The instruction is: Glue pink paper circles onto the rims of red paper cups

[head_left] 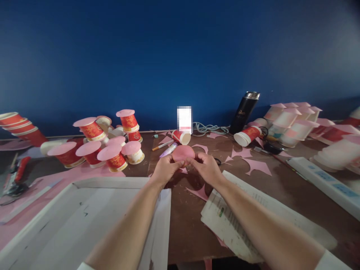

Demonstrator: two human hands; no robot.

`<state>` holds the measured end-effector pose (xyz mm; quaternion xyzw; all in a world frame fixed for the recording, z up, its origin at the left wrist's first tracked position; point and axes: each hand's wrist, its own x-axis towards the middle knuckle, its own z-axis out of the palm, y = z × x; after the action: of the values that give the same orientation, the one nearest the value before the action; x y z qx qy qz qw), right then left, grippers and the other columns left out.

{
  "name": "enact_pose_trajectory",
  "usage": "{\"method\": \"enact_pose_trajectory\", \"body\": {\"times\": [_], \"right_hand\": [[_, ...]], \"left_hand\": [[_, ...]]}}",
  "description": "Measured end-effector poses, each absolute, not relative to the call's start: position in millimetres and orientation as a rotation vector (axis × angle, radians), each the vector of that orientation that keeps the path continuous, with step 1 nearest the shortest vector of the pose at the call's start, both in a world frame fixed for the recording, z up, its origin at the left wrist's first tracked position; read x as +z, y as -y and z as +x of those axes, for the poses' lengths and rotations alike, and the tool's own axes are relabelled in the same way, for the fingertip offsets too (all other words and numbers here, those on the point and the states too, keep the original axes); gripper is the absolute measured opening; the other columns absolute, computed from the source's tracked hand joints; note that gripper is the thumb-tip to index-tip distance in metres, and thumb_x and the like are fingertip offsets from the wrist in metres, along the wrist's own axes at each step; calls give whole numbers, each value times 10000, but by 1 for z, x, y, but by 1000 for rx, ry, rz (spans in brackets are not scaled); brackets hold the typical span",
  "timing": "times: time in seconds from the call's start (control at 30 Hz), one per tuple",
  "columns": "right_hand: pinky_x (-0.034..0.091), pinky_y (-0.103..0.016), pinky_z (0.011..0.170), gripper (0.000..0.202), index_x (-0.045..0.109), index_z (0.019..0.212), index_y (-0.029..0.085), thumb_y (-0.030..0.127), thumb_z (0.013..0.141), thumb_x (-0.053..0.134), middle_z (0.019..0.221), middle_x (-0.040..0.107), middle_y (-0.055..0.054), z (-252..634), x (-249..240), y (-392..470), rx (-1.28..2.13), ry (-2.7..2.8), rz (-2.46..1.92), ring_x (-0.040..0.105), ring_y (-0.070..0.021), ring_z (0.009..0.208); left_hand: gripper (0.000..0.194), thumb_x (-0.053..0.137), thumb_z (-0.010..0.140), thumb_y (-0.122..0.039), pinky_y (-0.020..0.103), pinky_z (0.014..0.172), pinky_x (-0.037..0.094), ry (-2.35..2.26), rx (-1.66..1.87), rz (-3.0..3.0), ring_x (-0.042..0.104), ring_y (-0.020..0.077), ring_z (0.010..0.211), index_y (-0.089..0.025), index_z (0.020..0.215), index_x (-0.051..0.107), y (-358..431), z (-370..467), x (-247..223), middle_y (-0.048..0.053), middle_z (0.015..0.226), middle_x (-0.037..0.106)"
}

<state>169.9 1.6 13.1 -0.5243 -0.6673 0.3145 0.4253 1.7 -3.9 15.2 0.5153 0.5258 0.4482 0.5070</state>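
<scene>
Between my two hands, over the middle of the table, is a pink paper disc (pixel 183 153). My left hand (pixel 168 167) pinches its left and near edge. On the other side my right hand (pixel 204 167) grips the near right edge, with the two thumbs close together. Just beyond the disc a red paper cup (pixel 181 137) lies on its side, its pale base toward me. A pen with an orange barrel (pixel 161 146) and a purple-and-white marker (pixel 168 149) lie left of that cup.
Red cups topped with pink discs (pixel 114 155) stand at the left, near stacked cups (pixel 24 127). A white box lid (pixel 84 221) and printed papers (pixel 239 221) flank my forearms. Pink scraps (pixel 257 166), a black thermos (pixel 244 112), white cups (pixel 291 122) and a power strip (pixel 323 183) occupy the right.
</scene>
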Motion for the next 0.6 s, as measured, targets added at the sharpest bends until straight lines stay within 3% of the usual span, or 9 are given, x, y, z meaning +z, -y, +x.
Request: {"method": "enact_pose_trajectory", "body": {"times": [0.13, 0.27, 0.43, 0.6], "right_hand": [[436, -262, 660, 329, 683, 883, 144, 441, 752, 637, 784, 676, -41, 171, 16, -2, 884, 1604, -1297, 584, -167, 711], [426, -263, 578, 347, 700, 827, 141, 470, 730, 646, 689, 663, -37, 170, 12, -2, 1072, 1571, -1266, 571, -162, 626], [412, -260, 518, 403, 707, 872, 123, 472, 671, 692, 618, 644, -31, 166, 3, -2, 1226, 1401, -1185, 548, -152, 549], [399, -245, 531, 317, 702, 815, 130, 420, 691, 677, 640, 644, -15, 164, 6, -3, 1163, 1412, -1223, 530, -132, 555]], "left_hand": [[398, 779, 614, -369, 249, 628, 498, -1187, 1115, 1258, 617, 142, 652, -127, 910, 669, 3, 3, 15, 48, 785, 686], [492, 780, 622, -369, 238, 595, 481, -1009, 1113, 1263, 618, 147, 673, -137, 1015, 595, 4, 5, 14, 45, 819, 682], [474, 778, 622, -369, 233, 595, 463, -957, 1105, 1309, 601, 139, 668, -136, 989, 589, 4, 7, 12, 29, 797, 668], [422, 755, 639, -368, 236, 602, 452, -976, 1084, 1352, 593, 139, 659, -135, 963, 622, 4, 8, 12, 23, 770, 670]]}}
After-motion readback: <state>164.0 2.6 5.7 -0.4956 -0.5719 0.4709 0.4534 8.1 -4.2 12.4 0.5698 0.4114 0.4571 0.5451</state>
